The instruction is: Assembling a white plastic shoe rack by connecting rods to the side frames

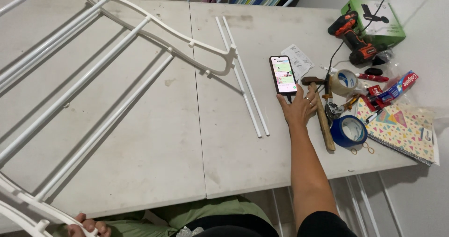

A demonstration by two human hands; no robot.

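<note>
So I've got this white folding table point(224, 143), pretty scuffed. On it: a big white rack frame point(93, 78), two loose white rods point(243, 78), my phone point(283, 74), a hammer point(322, 110), blue tape roll point(349, 131), clear tape point(343, 81), a drill point(353, 38), green box point(374, 19) and a patterned notebook point(397, 129).

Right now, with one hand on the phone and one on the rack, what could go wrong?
1. The right hand reaches over to the phone, whose cable crosses the table; a snag could drag it.
2. The left hand grips only a corner of the white rack, so it may slip off.
</note>
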